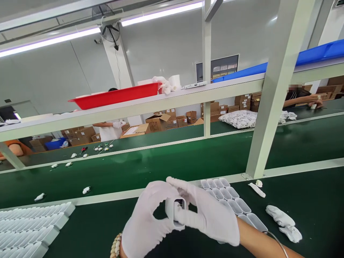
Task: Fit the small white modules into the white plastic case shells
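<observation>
A small white hollow plastic housing (169, 208) with a rounded rectangular opening is held up over the dark green bench. My left hand (146, 220), in a white glove, grips it from the left with thumb and fingers curved round. My gloved right hand (212, 215) closes on it from the right, with a fingertip at the opening and other fingers behind. Something dark shows inside the opening, too small to make out. Behind my right wrist stand rows of open white housings (233, 193), partly hidden by that hand.
Rows of white housings (29, 227) lie at the left. Crumpled white gloves or cloths (281, 216) lie at the right. Beyond runs a green conveyor belt (172, 161) with small white pieces. A shelf post (276, 93) rises at right; a red tray (118, 96) sits overhead. Other people work across.
</observation>
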The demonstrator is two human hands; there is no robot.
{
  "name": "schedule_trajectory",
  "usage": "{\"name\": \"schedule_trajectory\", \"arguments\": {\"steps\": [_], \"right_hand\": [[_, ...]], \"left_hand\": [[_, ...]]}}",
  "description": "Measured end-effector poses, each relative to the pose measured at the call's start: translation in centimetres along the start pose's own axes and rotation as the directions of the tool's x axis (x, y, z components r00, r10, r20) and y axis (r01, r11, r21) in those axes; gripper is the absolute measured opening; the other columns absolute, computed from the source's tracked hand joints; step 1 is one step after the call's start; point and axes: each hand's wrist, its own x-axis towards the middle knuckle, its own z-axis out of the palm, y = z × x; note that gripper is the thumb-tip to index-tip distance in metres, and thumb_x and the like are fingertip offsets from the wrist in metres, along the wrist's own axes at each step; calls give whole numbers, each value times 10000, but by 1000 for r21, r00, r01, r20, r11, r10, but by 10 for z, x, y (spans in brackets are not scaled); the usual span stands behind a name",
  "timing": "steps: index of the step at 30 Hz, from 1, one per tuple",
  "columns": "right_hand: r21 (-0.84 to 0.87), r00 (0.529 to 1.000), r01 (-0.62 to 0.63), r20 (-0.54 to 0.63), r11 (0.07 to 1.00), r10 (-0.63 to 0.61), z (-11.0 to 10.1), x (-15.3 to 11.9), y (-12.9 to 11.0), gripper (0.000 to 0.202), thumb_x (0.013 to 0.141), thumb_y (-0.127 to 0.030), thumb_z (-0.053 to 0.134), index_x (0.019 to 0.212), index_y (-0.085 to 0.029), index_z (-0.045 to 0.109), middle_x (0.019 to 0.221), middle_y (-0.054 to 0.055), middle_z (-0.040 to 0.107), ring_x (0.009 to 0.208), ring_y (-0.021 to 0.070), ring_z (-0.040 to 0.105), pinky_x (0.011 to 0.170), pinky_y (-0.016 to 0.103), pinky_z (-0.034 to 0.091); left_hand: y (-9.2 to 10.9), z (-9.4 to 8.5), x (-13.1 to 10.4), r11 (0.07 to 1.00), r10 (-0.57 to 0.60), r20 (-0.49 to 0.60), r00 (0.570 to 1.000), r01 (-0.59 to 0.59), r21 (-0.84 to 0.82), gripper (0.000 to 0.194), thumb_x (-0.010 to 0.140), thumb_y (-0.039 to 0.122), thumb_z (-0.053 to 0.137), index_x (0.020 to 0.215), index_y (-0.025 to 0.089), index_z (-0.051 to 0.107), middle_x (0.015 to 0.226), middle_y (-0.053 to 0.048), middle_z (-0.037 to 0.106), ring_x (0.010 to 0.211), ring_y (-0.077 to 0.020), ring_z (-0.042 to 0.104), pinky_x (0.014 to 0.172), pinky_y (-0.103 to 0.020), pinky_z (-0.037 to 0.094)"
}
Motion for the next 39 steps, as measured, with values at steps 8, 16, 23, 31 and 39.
{"name": "schedule_trajectory", "arguments": {"steps": [8, 16, 23, 31, 39], "right_hand": [[212, 953, -127, 297, 969, 60, -4, 11, -16, 635, 682, -125, 748, 1278, -235, 558, 680, -93, 601, 672, 133, 626, 696, 278, 509], [241, 969, -81, 245, 967, 20, 2, 14, -9, 488, 693, -65, 660, 1150, -235, 629, 626, -99, 594, 606, 105, 576, 568, 205, 444], [225, 976, -136, 196, 965, 92, 8, 19, 3, 164, 723, -193, 643, 875, -187, 582, 761, -35, 610, 593, 123, 614, 519, 232, 501], [301, 967, -218, 196, 928, 164, -4, 25, 8, 434, 591, -187, 762, 1016, -165, 679, 798, -50, 603, 772, 148, 596, 728, 302, 516], [233, 950, -255, 242, 938, 198, 3, 20, 28, 1117, 710, -588, 754, 1560, -173, 160, 971, 84, 698, 633, 186, 692, 508, 278, 501]], "left_hand": [[-5, 4, 0, 996, -86, 155, 984, 90, -14, 585, 432, 40, 928, 924, 281, 723, 1005, -4, 714, 1004, -240, 626, 892, -371, 568], [-15, 5, -1, 998, -55, 197, 979, 50, 29, 498, 564, 142, 908, 1005, 276, 720, 1034, -26, 704, 1020, -231, 641, 881, -360, 581], [-33, 10, -10, 981, 135, 195, 971, -160, 115, 483, 784, 98, 651, 1239, 246, 588, 1114, -50, 715, 1037, -201, 667, 947, -347, 545], [-24, 10, -5, 987, 105, 237, 966, -130, 92, 303, 854, 211, 653, 1155, 252, 657, 1097, -51, 726, 1010, -205, 668, 895, -309, 548], [-28, 8, -4, 992, -118, 248, 962, 126, -19, 265, 803, 297, 717, 1060, 233, 722, 1037, -55, 749, 934, -230, 692, 906, -344, 532]]}}
